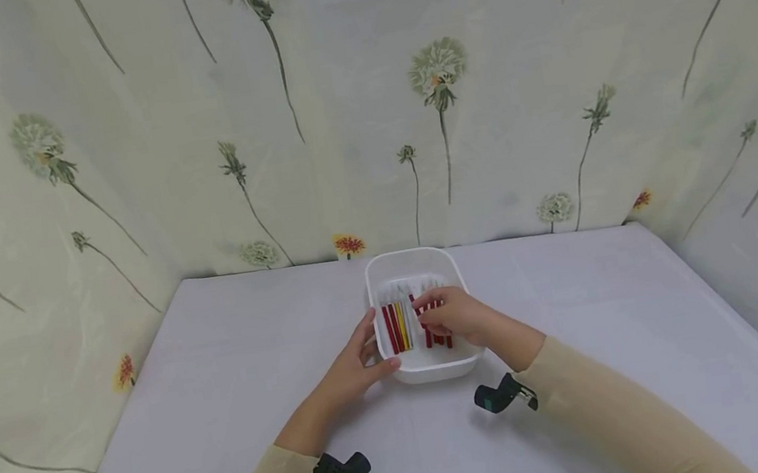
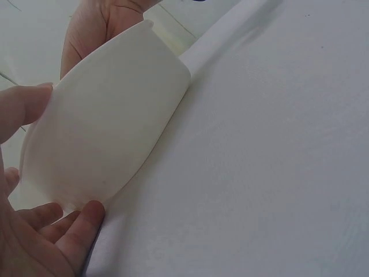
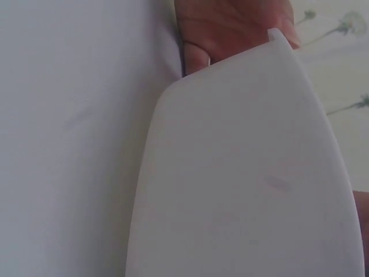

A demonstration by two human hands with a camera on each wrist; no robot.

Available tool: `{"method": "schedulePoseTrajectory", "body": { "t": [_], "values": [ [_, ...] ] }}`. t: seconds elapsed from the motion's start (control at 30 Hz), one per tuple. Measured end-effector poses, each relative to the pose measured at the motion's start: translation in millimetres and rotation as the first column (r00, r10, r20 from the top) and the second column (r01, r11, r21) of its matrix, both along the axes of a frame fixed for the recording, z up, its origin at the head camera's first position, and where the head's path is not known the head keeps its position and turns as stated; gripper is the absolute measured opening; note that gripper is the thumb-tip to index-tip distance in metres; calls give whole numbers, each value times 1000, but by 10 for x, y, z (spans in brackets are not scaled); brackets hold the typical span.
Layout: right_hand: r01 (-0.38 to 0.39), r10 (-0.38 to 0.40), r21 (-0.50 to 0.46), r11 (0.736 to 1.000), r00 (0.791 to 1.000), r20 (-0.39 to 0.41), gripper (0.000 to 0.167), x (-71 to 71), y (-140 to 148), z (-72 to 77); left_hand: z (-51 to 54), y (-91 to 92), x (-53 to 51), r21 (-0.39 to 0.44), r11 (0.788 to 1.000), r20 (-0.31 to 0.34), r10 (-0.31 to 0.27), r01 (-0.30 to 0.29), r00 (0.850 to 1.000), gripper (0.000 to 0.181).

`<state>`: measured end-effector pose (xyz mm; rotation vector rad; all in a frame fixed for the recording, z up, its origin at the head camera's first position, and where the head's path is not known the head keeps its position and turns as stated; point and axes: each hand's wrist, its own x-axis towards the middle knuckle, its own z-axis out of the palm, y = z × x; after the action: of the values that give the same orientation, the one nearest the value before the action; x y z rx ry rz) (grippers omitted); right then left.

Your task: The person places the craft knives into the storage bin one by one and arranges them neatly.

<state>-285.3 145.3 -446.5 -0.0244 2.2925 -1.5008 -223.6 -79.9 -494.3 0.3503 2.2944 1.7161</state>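
A white plastic tray [image 1: 436, 371] sits at the middle of the table near its far edge. Slim pens, several red and one yellow [image 1: 401, 326], lie side by side in it with pale, clear-looking far ends. My left hand [image 1: 356, 358] grips the tray's near left corner, its thumb [image 2: 29, 107] at the rim and fingers against the outer wall. Over the right half of the tray, my right hand [image 1: 457, 313] pinches a tilted red pen [image 1: 413, 301] between thumb and index finger. In the right wrist view, the tray wall [image 3: 236, 161] hides those fingertips.
A white cloth [image 1: 253, 329] covers the table. Behind it and at both sides hangs a curtain [image 1: 345, 111] printed with dandelions. Dark wrist cameras [image 1: 343, 468] are strapped over both sleeves, close to the tabletop.
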Motion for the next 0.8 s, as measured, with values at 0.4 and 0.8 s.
{"method": "schedulePoseTrajectory", "body": {
  "t": [0.4,0.8],
  "values": [
    [-16,17,55,998,1000,-11,34,-29,-32,-87,16,3,4,-4,1000,-1,1,-1,1000,94],
    [-9,16,137,990,999,-51,30,-33,-69,-149,4,0,15,4,1000,-4,2,-2,1000,93]
  ]
}}
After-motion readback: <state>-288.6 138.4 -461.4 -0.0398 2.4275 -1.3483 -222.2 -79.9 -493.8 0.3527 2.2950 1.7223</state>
